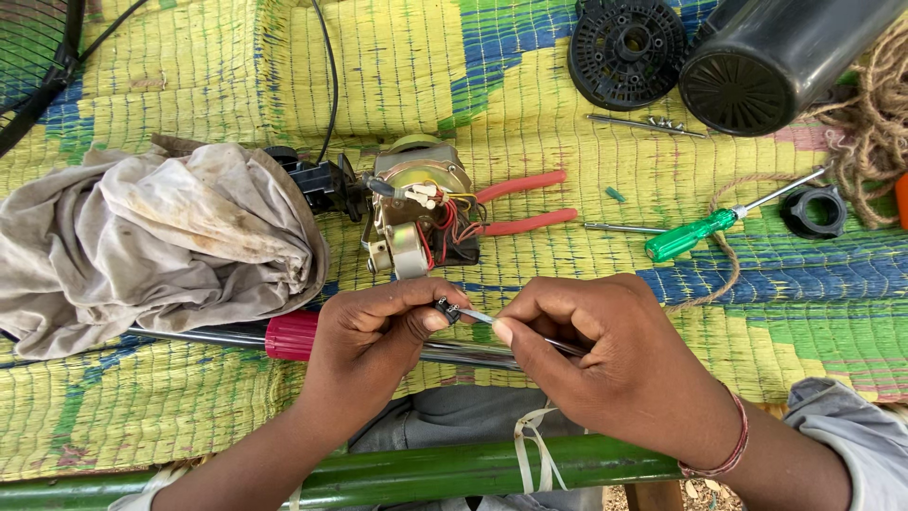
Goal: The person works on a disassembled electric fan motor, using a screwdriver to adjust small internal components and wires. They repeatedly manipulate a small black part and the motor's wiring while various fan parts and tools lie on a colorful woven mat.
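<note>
There is one view only, from a camera worn on the person's head. It looks almost straight down over the person's own forearms, which enter from the bottom edge, onto a yellow, green and blue woven mat that fills nearly the whole frame. It sits close: the left hand and right hand meet just below the middle of the frame and loom large. The top of the frame is the far side, away from the person, where a black cylindrical housing is cut off at the corner. A green bamboo pole crosses the near edge, nearest the body. With no second view, nothing is shared.
</note>
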